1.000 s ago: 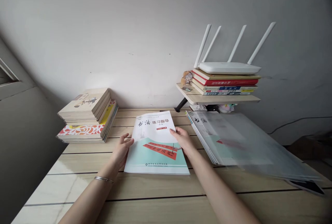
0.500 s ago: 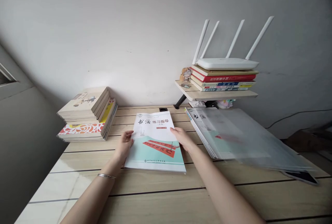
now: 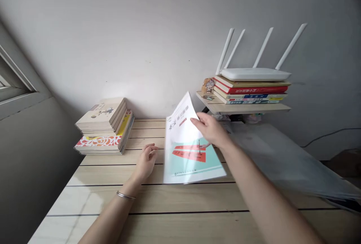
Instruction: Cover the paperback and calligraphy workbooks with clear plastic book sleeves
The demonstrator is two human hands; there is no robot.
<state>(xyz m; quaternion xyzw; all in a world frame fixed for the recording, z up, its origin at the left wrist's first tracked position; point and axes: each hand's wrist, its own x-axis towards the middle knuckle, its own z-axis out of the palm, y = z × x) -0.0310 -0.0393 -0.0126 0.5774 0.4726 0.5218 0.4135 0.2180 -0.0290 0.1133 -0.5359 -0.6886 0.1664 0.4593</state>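
Observation:
My right hand (image 3: 211, 130) pinches the right edge of a calligraphy workbook (image 3: 187, 168), thumb and fingers closed on it. The soft cover is white and pale green with red strips. Its upper part is lifted and bent; whether the lower edge touches the table is unclear. To the left of the workbook, my left hand (image 3: 147, 162) is at the tabletop, fingers loosely bent and apart, holding nothing. A metal bangle (image 3: 126, 195) circles my left wrist.
Stacked books (image 3: 103, 127) stand at the left rear of the plank table (image 3: 158, 214). Translucent plastic sheets (image 3: 270, 153) lie on the right, partly behind my right arm. A small raised shelf (image 3: 248, 107) bears more books (image 3: 251, 90) and a white router (image 3: 255, 73).
My left hand has let go of the workbook. My right hand has raised and tilted the workbook, shifting it rightward toward the plastic sheets. The camera view has also shifted slightly.

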